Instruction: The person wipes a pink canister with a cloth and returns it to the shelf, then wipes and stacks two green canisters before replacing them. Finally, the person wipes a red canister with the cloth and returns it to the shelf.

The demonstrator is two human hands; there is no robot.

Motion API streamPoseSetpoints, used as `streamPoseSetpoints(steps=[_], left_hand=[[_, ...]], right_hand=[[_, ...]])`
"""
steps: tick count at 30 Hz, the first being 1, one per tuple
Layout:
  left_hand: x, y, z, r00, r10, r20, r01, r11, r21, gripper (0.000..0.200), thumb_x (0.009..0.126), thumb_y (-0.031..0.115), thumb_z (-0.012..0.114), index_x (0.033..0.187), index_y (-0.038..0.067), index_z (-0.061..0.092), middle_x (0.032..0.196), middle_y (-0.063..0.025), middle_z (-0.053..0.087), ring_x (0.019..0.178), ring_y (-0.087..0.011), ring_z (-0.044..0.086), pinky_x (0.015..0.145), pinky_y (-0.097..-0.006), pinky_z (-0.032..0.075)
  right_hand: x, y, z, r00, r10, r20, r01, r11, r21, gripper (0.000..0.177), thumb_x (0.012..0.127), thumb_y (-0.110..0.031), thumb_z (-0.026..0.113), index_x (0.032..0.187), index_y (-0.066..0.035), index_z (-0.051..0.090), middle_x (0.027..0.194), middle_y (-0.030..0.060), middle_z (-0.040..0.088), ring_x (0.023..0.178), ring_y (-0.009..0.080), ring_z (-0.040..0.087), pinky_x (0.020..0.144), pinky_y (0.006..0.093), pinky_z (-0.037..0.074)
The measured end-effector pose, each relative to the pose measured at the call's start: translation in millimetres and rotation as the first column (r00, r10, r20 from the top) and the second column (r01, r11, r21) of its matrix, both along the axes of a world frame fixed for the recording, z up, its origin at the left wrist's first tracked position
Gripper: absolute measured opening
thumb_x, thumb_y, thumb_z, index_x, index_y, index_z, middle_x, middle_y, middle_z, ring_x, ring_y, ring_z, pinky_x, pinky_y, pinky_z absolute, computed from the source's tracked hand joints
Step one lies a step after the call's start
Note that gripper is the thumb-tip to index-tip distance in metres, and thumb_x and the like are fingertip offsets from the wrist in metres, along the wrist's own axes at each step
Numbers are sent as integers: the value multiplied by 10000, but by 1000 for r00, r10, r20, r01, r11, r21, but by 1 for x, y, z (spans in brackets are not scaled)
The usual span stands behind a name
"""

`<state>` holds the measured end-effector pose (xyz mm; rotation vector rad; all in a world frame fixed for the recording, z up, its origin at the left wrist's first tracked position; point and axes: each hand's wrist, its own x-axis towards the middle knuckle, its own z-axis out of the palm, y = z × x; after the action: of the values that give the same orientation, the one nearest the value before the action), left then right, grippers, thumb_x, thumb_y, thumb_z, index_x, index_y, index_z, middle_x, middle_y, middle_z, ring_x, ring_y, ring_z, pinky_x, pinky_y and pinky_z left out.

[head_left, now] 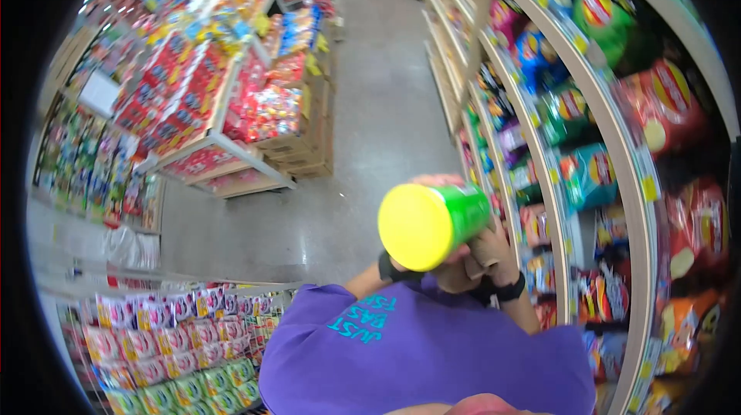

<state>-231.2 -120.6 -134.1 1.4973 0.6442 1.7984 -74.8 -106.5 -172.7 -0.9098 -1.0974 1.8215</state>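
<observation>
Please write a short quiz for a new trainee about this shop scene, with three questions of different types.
1. True or false: the green can has a red lid.
2. What holds the can? A) one hand only B) both hands C) a shelf
3. Fill in: the shelves on the person's right carry bags of ____.

Key:
1. False: the lid is yellow.
2. B: the left hand and the right hand both grip it.
3. chips
</observation>
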Motion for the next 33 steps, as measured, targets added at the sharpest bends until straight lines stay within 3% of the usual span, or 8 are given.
streamPoseSetpoints(steps=[1, 5, 7, 10, 16, 20, 29, 33], left_hand=[[-3, 6, -5, 1000, 12, 9, -11, 999, -42, 825, 619, 234, 854, 1261, 49, 370, 1217, -148, 491, 1134, -270, 516, 956, -406, 442], [1, 28, -14, 991, -121, 59, 127, 984, -123, 831, 666, 188, 816, 1328, 51, 333, 1250, -120, 479, 1190, -246, 485, 994, -390, 422], [8, 38, -19, 972, -210, 104, 221, 969, -110, 817, 703, 205, 793, 1350, 47, 320, 1277, -114, 466, 1211, -251, 475, 1005, -395, 421], [23, 46, -3, 937, -232, 262, 288, 936, -203, 866, 721, 417, 791, 1336, 10, 338, 1269, -160, 479, 1103, -259, 551, 894, -379, 507], [32, 80, 4, 546, -708, 447, 835, 419, -357, 936, 727, 643, 642, 1341, -12, 375, 1255, -162, 491, 980, -281, 608, 785, -406, 558], [52, 73, 6, 352, -768, 535, 931, 230, -282, 1027, 674, 727, 624, 1353, 2, 359, 1164, -142, 510, 938, -279, 581, 832, -420, 511], [80, 41, 19, 477, -872, 107, 762, 350, -545, 1198, 590, 746, 706, 1438, 20, 271, 1123, -138, 539, 1011, -213, 553, 849, -353, 473], [104, 6, 62, 208, -962, -176, 943, 245, -226, 1332, 549, 620, 825, 1481, 4, 99, 1187, -139, 530, 1065, -241, 554, 920, -372, 465]], right_hand=[[14, -3, 9, 987, 138, 76, -156, 931, 330, 267, 840, -80, 647, 1105, -56, 628, 1199, 140, 542, 1133, 269, 510, 987, 370, 402], [29, 11, -54, 988, -85, -126, 109, 974, 199, 346, 831, -61, 651, 1159, 13, 574, 1238, 121, 540, 1118, 266, 552, 949, 360, 457], [21, 24, -58, 820, -231, -524, 28, 930, -366, 373, 824, -5, 628, 1185, 35, 543, 1227, 102, 557, 1098, 230, 570, 931, 335, 473], [-3, -6, 12, 924, -381, -8, 381, 924, 20, 306, 825, -61, 646, 1113, 30, 601, 1050, 96, 651, 973, 157, 613, 866, 286, 484], [22, -44, 24, 970, -184, 160, 147, 965, 215, 452, 750, -117, 716, 1142, 55, 574, 1045, 96, 644, 976, 159, 604, 865, 298, 466], [19, -70, 22, 915, -339, -217, 345, 939, -13, 588, 779, -253, 696, 1230, 70, 498, 1144, 124, 594, 1066, 166, 562, 911, 292, 442], [27, -136, 30, 815, -553, -173, 579, 781, 234, 462, 938, -199, 538, 1333, 6, 415, 1311, 89, 495, 1260, 191, 426, 1062, 326, 298], [35, -191, 35, 638, -763, -107, 723, 546, 424, 471, 881, -102, 610, 1303, -10, 422, 1284, 96, 509, 1253, 192, 438, 1051, 332, 308]])
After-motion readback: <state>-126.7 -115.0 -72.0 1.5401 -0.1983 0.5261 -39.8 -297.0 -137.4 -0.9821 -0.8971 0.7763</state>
